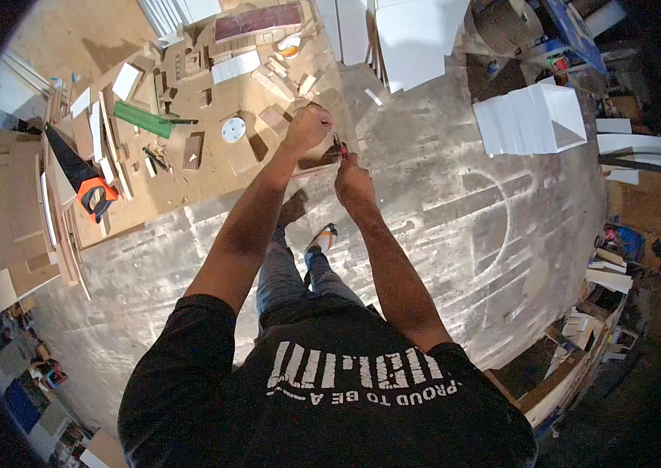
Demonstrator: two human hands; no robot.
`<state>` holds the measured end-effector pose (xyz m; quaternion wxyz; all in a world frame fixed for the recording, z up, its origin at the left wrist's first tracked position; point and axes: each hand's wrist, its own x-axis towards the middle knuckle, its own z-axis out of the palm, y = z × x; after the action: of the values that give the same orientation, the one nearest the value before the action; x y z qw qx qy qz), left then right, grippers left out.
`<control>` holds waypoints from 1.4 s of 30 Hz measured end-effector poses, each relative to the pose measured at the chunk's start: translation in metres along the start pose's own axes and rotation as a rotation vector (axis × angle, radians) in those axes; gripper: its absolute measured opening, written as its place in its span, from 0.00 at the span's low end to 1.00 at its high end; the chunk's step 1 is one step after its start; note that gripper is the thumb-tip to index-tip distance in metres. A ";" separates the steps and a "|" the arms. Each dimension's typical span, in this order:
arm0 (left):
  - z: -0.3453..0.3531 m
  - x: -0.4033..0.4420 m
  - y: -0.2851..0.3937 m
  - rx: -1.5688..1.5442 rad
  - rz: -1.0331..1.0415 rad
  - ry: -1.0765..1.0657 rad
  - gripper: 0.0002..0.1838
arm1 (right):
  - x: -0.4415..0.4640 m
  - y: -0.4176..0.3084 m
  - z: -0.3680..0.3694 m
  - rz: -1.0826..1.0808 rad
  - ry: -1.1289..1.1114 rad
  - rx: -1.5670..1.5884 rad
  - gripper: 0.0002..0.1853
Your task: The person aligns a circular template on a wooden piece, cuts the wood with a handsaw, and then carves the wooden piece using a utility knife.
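My right hand (355, 183) is closed around a small red-and-black hand tool (342, 148), whose exact kind is too small to tell. Just ahead and to the left, my left hand (311, 125) is closed, fingers drawn together near the tool's tip. What it pinches is hidden or too small to make out. Both hands are close together at the right-hand edge of the wooden worktable (167, 187). A brownish wooden piece (319, 156) shows below the left hand, beside the tool; whether either hand touches it I cannot tell.
On the table lie a handsaw (85, 175) with an orange handle, a green strip (142, 119), a white disc (233, 129) and several wood offcuts. White panels (412, 39) and a white box-like stack (533, 117) stand beyond on the right. Scrap (572, 343) fills a bin at lower right.
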<state>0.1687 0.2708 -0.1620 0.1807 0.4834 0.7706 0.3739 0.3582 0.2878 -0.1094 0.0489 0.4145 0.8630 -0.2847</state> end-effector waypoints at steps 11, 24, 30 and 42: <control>0.007 0.002 -0.007 0.032 -0.115 -0.045 0.06 | -0.002 0.010 0.002 -0.132 0.066 -0.001 0.16; 0.006 0.002 -0.010 0.004 -0.098 -0.084 0.06 | 0.001 -0.002 -0.009 0.024 -0.053 0.000 0.16; 0.005 0.003 0.001 0.124 -0.124 -0.069 0.06 | 0.007 -0.005 -0.013 0.003 -0.059 -0.105 0.14; 0.050 0.023 -0.051 0.336 -0.276 -0.241 0.21 | 0.001 -0.003 -0.021 0.007 -0.072 -0.093 0.12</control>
<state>0.1588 0.2984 -0.2310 0.2378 0.4378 0.8537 0.1516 0.3588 0.2980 -0.0910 0.0999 0.4042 0.8716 -0.2588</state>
